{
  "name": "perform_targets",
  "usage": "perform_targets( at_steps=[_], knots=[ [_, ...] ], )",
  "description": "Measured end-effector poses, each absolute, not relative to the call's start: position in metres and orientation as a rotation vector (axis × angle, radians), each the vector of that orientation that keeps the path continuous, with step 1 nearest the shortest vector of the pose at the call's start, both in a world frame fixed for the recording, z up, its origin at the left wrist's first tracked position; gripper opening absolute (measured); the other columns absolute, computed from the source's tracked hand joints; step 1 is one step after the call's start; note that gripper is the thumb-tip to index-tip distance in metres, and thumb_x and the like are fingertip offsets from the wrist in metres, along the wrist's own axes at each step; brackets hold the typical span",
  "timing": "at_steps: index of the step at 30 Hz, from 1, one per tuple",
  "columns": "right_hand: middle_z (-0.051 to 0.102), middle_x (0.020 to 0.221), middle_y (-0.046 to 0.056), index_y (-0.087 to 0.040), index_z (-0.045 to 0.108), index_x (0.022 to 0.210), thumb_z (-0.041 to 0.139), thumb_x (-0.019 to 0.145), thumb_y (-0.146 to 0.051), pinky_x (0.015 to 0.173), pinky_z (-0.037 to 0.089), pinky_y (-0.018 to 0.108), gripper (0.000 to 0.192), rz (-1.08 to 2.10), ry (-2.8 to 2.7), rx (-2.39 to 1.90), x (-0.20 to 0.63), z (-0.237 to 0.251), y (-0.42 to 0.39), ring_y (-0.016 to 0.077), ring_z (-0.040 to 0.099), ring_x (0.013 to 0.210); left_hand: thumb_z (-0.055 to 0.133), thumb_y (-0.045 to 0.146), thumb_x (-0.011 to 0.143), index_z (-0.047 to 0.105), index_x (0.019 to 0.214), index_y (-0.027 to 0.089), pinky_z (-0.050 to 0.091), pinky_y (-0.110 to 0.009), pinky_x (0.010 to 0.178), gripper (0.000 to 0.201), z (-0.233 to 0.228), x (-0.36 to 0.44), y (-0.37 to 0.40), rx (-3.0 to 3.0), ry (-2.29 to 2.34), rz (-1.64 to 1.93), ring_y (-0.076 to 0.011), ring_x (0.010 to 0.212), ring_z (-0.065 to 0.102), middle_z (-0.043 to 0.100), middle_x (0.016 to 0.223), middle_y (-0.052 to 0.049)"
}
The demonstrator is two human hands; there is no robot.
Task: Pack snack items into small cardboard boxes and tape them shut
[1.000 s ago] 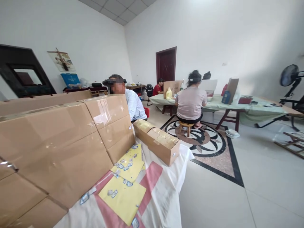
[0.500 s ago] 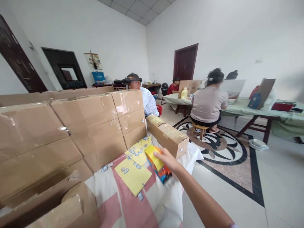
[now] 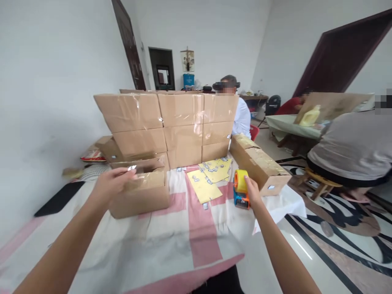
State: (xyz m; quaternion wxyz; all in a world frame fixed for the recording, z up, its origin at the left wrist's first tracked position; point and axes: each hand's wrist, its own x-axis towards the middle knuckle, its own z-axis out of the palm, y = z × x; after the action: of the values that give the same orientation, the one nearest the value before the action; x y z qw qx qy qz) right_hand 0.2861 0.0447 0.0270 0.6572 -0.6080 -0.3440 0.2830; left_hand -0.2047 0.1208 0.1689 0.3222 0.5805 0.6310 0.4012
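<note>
My right hand (image 3: 253,195) is closed around a tape dispenser (image 3: 241,188) with a yellow roll and a blue-and-orange body, at the table's right side. Beside it lie yellow sheets (image 3: 203,185) dotted with small pale labels. Over on the left, my left hand (image 3: 114,183) is pinched above an open cardboard box (image 3: 143,202). A small whitish bit shows at its fingertips, too small to name. That hand hides part of the box's left side.
Stacked taped cartons (image 3: 183,134) form a wall at the back. A long carton (image 3: 260,163) stands at the right edge. A black flat item (image 3: 59,198) lies at left. One person (image 3: 241,116) sits behind the cartons, another (image 3: 352,147) on a stool at right.
The view has swung left. My left hand has come into sight over the open box. My right hand still grips the tape dispenser, now held beside the long carton.
</note>
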Motion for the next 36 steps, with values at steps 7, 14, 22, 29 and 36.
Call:
perform_targets(
  at_steps=[7, 14, 22, 29, 36],
  knots=[
    [0.053, 0.075, 0.001, -0.025, 0.045, 0.081, 0.066, 0.073, -0.076, 0.073, 0.048, 0.038, 0.055, 0.142, -0.701, -1.439, 0.271, 0.031, 0.026, 0.0223, 0.054, 0.075, 0.078, 0.042, 0.084, 0.068, 0.116, 0.01, 0.024, -0.023, 0.058, 0.047, 0.204, -0.206, 0.15, 1.413, 1.386, 1.153, -0.005, 0.063, 0.03, 0.07, 0.096, -0.003],
    [0.062, 0.084, 0.007, -0.024, 0.057, 0.081, 0.06, 0.09, -0.052, 0.088, 0.051, 0.042, 0.03, 0.052, -1.215, -1.271, 0.151, 0.078, 0.058, 0.0253, 0.06, 0.086, 0.083, 0.039, 0.078, 0.07, 0.107, 0.01, 0.021, -0.023, 0.054, 0.044, 0.195, -0.219, 0.15, 1.325, 1.342, 1.151, -0.0041, 0.059, 0.027, 0.067, 0.085, -0.001],
    [0.042, 0.157, 0.023, -0.01, 0.022, 0.161, 0.068, 0.073, -0.025, 0.112, 0.047, 0.05, 0.101, 0.638, -1.643, -1.113, -0.014, 0.089, 0.186, 0.0346, 0.049, 0.139, 0.091, 0.044, 0.055, 0.073, 0.092, 0.012, 0.014, -0.025, 0.052, 0.052, 0.182, -0.226, 0.151, 1.286, 1.35, 1.137, -0.004, 0.053, 0.026, 0.069, 0.08, -0.006],
    [0.061, 0.123, 0.01, -0.021, 0.059, 0.118, 0.052, 0.081, -0.022, 0.103, 0.047, 0.039, 0.038, 0.534, -1.776, -1.006, 0.001, 0.077, 0.176, 0.0254, 0.058, 0.115, 0.09, 0.039, 0.06, 0.072, 0.094, 0.013, 0.016, -0.025, 0.051, 0.047, 0.183, -0.23, 0.152, 1.278, 1.394, 1.112, -0.0044, 0.054, 0.028, 0.063, 0.073, -0.001],
    [0.059, 0.116, 0.009, -0.022, 0.054, 0.103, 0.046, 0.084, -0.023, 0.1, 0.043, 0.039, 0.021, 0.396, -1.887, -1.038, 0.003, 0.074, 0.166, 0.0257, 0.056, 0.108, 0.084, 0.034, 0.08, 0.067, 0.111, 0.005, 0.017, -0.024, 0.052, 0.045, 0.179, -0.216, 0.146, 1.275, 1.471, 0.965, -0.0024, 0.052, 0.025, 0.064, 0.074, 0.0]
  ],
)
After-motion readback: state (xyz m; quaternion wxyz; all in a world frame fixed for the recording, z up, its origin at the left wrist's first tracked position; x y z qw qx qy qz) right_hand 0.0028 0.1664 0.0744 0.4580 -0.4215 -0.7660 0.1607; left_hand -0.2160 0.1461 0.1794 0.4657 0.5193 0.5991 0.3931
